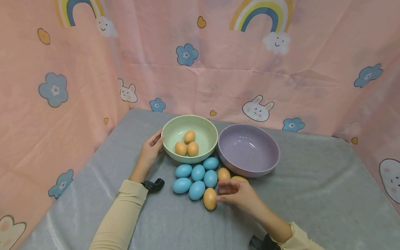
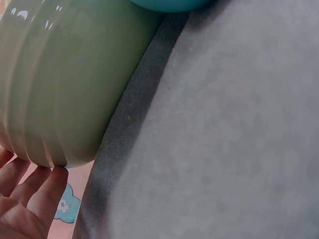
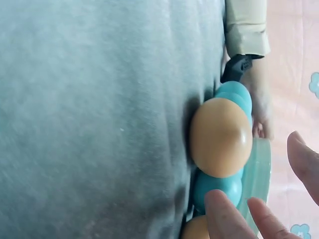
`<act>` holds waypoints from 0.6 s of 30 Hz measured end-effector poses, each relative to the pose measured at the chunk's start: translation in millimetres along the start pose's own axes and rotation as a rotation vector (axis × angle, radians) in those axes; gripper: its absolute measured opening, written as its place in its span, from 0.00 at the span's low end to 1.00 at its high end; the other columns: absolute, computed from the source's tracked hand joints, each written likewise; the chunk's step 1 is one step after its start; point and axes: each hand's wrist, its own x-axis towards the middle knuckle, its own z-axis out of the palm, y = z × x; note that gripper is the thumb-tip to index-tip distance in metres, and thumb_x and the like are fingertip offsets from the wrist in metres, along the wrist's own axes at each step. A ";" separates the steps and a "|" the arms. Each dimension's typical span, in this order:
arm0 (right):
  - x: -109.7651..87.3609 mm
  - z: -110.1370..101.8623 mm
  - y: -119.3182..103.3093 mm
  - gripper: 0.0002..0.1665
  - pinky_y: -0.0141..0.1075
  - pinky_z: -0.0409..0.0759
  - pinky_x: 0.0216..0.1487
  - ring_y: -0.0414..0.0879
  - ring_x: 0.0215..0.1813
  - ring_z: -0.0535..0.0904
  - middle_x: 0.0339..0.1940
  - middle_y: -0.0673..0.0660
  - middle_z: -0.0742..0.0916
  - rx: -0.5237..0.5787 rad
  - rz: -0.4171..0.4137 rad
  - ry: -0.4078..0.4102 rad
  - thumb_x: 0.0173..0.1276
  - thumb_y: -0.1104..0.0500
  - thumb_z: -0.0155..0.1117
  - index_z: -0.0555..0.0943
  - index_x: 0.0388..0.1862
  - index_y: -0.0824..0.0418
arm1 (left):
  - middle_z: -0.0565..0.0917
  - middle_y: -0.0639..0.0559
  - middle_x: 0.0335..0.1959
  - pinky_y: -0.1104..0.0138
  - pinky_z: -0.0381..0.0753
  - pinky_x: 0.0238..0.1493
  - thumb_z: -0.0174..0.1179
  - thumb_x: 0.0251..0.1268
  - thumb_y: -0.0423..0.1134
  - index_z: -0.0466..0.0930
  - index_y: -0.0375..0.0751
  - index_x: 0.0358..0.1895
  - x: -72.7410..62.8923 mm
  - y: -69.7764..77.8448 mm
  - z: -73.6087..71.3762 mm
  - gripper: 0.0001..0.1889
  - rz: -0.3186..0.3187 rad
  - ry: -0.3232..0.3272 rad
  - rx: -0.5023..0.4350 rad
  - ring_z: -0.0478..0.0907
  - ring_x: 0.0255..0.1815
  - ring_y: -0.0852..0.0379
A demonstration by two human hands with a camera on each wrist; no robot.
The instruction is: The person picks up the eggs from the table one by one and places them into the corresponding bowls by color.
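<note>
My left hand (image 1: 150,150) is at the left side of a pale green bowl (image 1: 168,133); in the left wrist view its fingertips touch the ribbed outer wall. Three orange-tan eggs (image 1: 189,136) lie inside that bowl. My right hand (image 1: 239,195) hovers with fingers spread beside the nearest orange egg (image 1: 210,199), holding nothing. In the right wrist view, that egg (image 3: 222,138) appears in front of the fingers, apart from them. Two more orange eggs lie beyond the hand, one (image 1: 224,174) beside the blue eggs and one (image 1: 240,178) partly hidden by the hand.
Several blue eggs (image 1: 197,190) cluster on the grey cloth (image 1: 175,225) in front of the green bowl. To its right stands a purple bowl (image 1: 250,149) with nothing in it. Pink printed curtains (image 1: 218,80) rise behind and at both sides.
</note>
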 end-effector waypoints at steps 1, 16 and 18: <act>0.0 0.5 1.0 0.32 0.30 0.86 0.47 0.55 0.53 0.86 0.53 0.69 0.87 -0.008 -0.001 -0.003 0.56 0.63 0.78 0.78 0.57 0.76 | 0.65 0.46 0.77 0.72 0.78 0.62 0.52 0.78 0.39 0.62 0.43 0.76 0.0 -0.1 0.0 0.27 0.001 -0.001 -0.002 0.68 0.74 0.50; 0.8 7.0 8.9 0.35 0.35 0.88 0.47 0.58 0.53 0.85 0.56 0.71 0.85 -0.049 -0.016 -0.034 0.54 0.64 0.79 0.77 0.58 0.77 | 0.65 0.46 0.77 0.75 0.79 0.61 0.53 0.77 0.39 0.63 0.43 0.76 0.4 0.5 0.6 0.27 0.003 0.002 -0.010 0.68 0.74 0.51; 0.9 8.1 8.8 0.34 0.36 0.88 0.47 0.57 0.53 0.85 0.56 0.70 0.85 -0.054 -0.013 -0.031 0.54 0.64 0.79 0.77 0.58 0.77 | 0.65 0.46 0.76 0.75 0.79 0.61 0.53 0.77 0.38 0.63 0.43 0.76 0.6 0.4 0.6 0.27 0.003 0.004 -0.013 0.68 0.74 0.51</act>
